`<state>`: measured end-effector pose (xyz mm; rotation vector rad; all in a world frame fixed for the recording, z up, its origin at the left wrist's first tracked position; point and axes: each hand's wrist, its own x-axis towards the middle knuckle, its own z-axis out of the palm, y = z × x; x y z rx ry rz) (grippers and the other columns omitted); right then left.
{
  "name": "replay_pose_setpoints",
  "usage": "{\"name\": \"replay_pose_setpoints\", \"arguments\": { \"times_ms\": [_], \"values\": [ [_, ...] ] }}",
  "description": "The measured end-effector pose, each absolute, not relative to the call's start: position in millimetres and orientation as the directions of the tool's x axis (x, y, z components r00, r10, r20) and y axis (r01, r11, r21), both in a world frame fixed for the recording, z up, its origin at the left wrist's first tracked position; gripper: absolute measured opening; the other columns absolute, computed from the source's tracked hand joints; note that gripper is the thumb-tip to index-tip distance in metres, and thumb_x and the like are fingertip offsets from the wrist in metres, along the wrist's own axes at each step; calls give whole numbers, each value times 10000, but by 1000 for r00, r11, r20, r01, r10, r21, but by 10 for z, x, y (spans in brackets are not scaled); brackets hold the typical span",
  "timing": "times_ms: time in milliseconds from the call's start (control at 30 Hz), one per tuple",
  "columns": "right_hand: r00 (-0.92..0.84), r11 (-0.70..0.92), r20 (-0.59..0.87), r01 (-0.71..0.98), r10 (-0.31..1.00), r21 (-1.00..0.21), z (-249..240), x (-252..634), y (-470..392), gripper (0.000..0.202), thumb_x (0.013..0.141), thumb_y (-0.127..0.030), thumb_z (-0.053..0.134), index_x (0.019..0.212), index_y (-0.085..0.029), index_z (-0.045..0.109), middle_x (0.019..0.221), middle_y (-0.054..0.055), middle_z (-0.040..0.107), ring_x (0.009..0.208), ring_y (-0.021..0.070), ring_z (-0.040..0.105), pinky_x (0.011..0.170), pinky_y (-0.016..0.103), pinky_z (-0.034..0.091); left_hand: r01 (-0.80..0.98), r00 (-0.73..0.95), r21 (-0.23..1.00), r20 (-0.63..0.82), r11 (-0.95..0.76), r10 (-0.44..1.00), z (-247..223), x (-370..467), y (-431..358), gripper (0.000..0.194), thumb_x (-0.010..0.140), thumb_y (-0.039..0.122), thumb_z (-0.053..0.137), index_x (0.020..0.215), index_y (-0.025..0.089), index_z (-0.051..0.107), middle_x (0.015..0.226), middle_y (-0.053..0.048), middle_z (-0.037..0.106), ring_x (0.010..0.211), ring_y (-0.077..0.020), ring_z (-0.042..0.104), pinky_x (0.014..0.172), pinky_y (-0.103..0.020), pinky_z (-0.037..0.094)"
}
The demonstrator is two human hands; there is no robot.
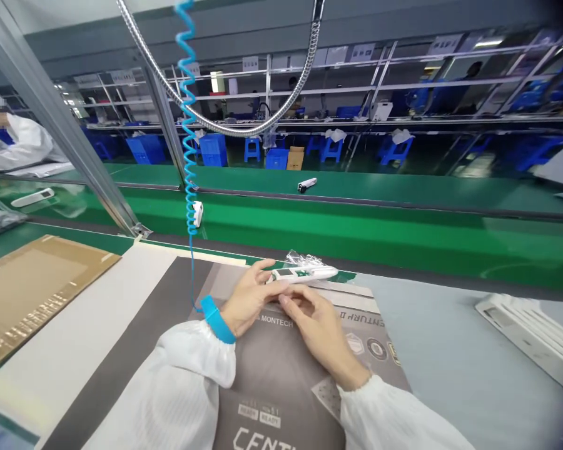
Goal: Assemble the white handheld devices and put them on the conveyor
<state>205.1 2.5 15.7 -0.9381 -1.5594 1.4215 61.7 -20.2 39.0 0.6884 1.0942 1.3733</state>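
Observation:
My left hand [249, 294], with a blue wrist strap [217, 320] on its wrist, grips the left end of a white handheld device [326, 272]. The device's casing is open, showing a green circuit board and a small grey screen. My right hand [316, 322] is just below the device, thumb and fingertips pinched together close to my left thumb. Whatever may be in that pinch is too small or hidden to make out. Behind the device lies crumpled clear plastic [303, 258]. Both hands are above a dark printed cardboard sheet [272, 369].
A coiled blue cord [187, 125] runs down to the wrist strap. Beyond the bench is a green conveyor belt [380, 240] with a white device [197, 214]. White casings [530, 337] are stacked at right, brown cardboard [37, 294] at left. A co-worker [19, 140] sits far left.

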Motion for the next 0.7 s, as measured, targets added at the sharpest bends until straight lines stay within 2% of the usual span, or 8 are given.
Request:
{"name": "replay_pose_setpoints", "arguments": {
  "times_ms": [67,133,267,400,467,533,600,700],
  "values": [
    [-390,179,106,155,915,-972,165,2087,23,241,824,-440,675,875,-207,708,790,32,677,658,162,551,624,301,425,-377,-139,919,-182,118,973,362,594,-185,564,695,283,822,1182,140,575,963,-31,613,826,-117,619,820,-291,485],
    [-271,164,95,243,958,-956,202,2147,51,254,805,-463,690,850,-213,698,711,13,639,611,155,511,582,293,394,-322,-179,943,-147,84,973,381,499,-170,519,714,345,812,1136,128,601,898,-18,611,751,-97,595,755,-270,469],
    [-20,157,156,181,988,-971,274,2220,111,299,791,-509,694,893,-229,680,800,19,647,684,164,527,633,292,411,-319,-273,948,-90,-2,958,461,313,-157,512,725,416,803,1106,145,597,729,31,567,627,-73,519,618,-231,402],
    [-285,218,172,141,943,-966,228,2149,62,257,810,-462,689,898,-221,677,784,24,650,675,173,546,632,301,431,-300,-190,951,-138,76,972,427,441,-189,421,770,484,737,983,151,591,788,-5,613,700,-114,585,689,-263,469],
    [-361,249,159,220,919,-943,187,2115,25,210,831,-423,673,866,-217,678,736,16,638,639,166,531,611,300,421,-218,-63,971,-112,96,992,382,575,-234,395,758,408,757,1016,154,599,866,-31,646,808,-145,622,769,-284,492],
    [-320,260,166,280,933,-924,164,2114,13,193,840,-409,666,860,-217,674,739,15,643,626,163,526,603,300,414,-129,89,985,-104,115,991,358,674,-290,433,727,269,769,1109,161,593,905,-43,664,859,-169,641,795,-300,504],
    [-248,278,207,296,946,-914,165,2147,33,199,844,-410,668,915,-224,674,779,18,651,642,168,539,622,307,422,-25,181,984,-168,176,969,364,709,-336,435,746,188,701,1162,151,581,829,-34,657,761,-167,645,714,-302,515],
    [-242,417,349,344,905,-841,192,2231,94,166,891,-376,625,980,-245,674,844,25,651,708,183,562,700,328,419,147,216,971,-218,189,952,405,676,-362,317,829,189,556,1138,131,600,710,-7,603,597,-135,588,559,-256,461]
  ]
}}
